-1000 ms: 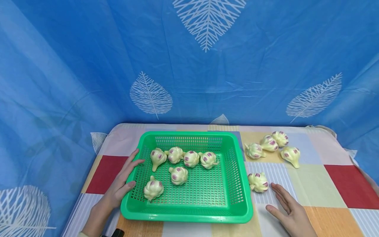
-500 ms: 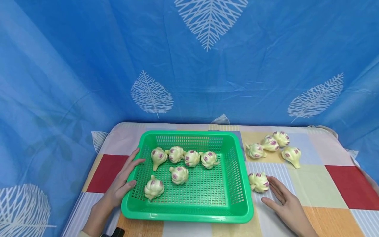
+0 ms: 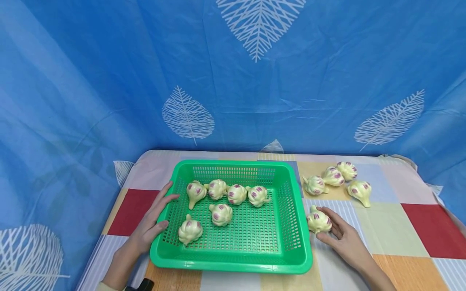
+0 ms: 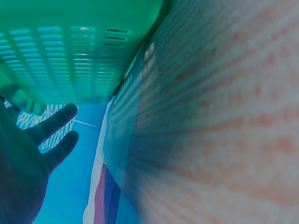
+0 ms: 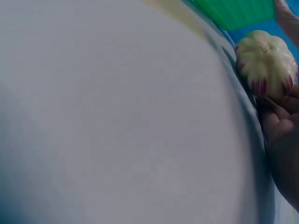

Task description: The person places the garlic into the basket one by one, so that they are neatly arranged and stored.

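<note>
At the basket's right side, my right hand [image 3: 345,239] grips a garlic bulb [image 3: 318,221] between thumb and fingers. The right wrist view shows this pale, purple-streaked garlic bulb [image 5: 265,63] with its base facing the camera and fingers [image 5: 278,114] against it. My left hand [image 3: 148,227] rests at the left rim of the green plastic basket [image 3: 233,267], its fingers extended along the edge. From the left wrist, that left hand [image 4: 25,172] appears with fingers spread beside the slotted basket wall [image 4: 65,60]. Inside the basket lie several garlic bulbs [image 3: 221,215], most toward the back and left.
Several more garlic bulbs [image 3: 333,176] lie on the patchwork tablecloth [image 3: 386,226], right of the basket toward the back. A blue curtain [image 3: 233,101] with white leaf prints hangs behind the table. A black strap [image 3: 145,285] shows near my left wrist.
My right hand has moved left to the nearest garlic bulb, closed its thumb and fingers around it and turned it so the stem points away. The left hand keeps its place.
</note>
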{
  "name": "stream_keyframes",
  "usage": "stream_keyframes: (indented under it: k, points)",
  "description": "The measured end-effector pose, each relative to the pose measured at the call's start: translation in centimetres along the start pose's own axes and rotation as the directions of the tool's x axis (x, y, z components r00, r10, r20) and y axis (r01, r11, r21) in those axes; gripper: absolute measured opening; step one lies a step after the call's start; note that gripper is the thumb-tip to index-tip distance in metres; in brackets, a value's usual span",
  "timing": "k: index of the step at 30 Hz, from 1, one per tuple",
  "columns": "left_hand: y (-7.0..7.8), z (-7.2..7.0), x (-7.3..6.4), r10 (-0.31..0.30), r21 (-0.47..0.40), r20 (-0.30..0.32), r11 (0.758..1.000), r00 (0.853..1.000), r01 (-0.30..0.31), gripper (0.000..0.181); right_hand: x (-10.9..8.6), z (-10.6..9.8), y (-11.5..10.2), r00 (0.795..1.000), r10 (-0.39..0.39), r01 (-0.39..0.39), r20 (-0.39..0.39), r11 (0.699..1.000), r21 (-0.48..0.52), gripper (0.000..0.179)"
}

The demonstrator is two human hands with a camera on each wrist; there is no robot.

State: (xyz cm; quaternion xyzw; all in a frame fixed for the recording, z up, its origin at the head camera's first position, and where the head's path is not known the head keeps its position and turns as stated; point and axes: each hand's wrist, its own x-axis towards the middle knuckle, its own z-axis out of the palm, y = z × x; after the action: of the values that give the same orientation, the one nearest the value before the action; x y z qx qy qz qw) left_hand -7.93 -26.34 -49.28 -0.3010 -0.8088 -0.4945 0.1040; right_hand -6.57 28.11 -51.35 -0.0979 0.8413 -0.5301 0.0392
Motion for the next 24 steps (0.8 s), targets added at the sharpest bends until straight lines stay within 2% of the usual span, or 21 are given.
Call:
stream_keyframes:
  k: [7,15,18,21,24]
  points:
    - [-0.1,0.0,0.0,0.007,-0.002,0.001,1.000,1.000,-0.007,0.059,1.1,0.3,-0.1,0.999,0.039,-0.039,0.021,0.999,-0.032,0.077]
    - [-0.1,-0.1,0.0,0.002,0.000,-0.002,1.000,1.000,-0.002,0.059,1.9,0.4,0.1,1.000,-0.005,0.005,0.030,1.000,-0.008,0.072]
    - [-0.2,-0.1,0.0,0.000,0.000,0.002,1.000,1.000,0.000,0.059,2.2,0.3,0.0,0.999,0.018,-0.017,0.038,1.000,-0.018,0.068]
    - [-0.3,-0.1,0.0,0.005,0.000,0.003,1.000,1.000,-0.005,0.059,2.3,0.2,-0.1,0.997,0.058,-0.059,0.044,0.998,0.008,0.066]
    - [-0.3,-0.1,0.1,0.016,0.000,0.002,1.000,1.000,-0.016,0.058,2.3,0.2,0.0,0.996,0.067,-0.070,0.054,0.995,0.073,0.068]
